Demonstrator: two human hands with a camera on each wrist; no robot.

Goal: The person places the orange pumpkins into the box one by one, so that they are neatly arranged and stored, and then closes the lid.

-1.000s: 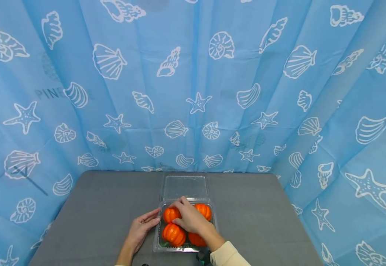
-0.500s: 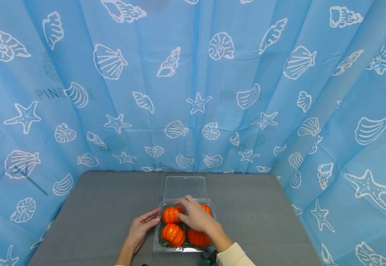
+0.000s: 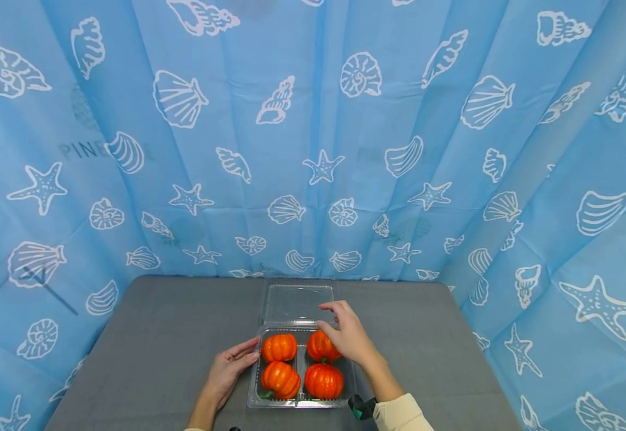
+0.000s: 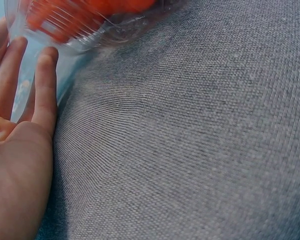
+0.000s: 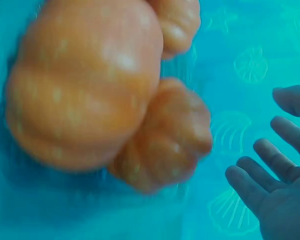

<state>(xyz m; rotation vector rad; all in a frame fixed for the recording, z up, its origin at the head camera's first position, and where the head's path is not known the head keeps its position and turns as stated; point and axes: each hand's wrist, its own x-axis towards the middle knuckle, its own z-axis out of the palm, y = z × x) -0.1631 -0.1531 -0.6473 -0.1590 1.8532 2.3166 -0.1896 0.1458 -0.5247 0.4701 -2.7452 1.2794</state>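
A clear plastic clamshell container (image 3: pixel 298 404) lies with its lid (image 3: pixel 299 304) folded back. Orange toy pumpkins fill it: one back left (image 3: pixel 279 348), one front left (image 3: pixel 281 381), one back right (image 3: pixel 321 347), one front right (image 3: pixel 324 382). My left hand (image 3: pixel 224 374) rests at the container's left wall, fingers extended; in the left wrist view its fingertips touch or nearly touch the plastic. My right hand (image 3: pixel 353 338) hovers over the back right corner, fingers spread and holding nothing. The right wrist view shows its fingers apart from the pumpkins (image 5: pixel 82 85).
The container stands on a grey cloth-covered table (image 3: pixel 183 335). Behind and to both sides hangs a blue curtain (image 3: pixel 313 120) with white shell prints. A dark wrist device (image 3: pixel 362 407) sits at my right cuff.
My right hand has let go of the back left pumpkin and moved right and slightly back, uncovering the back right pumpkin. The left hand has stayed put.
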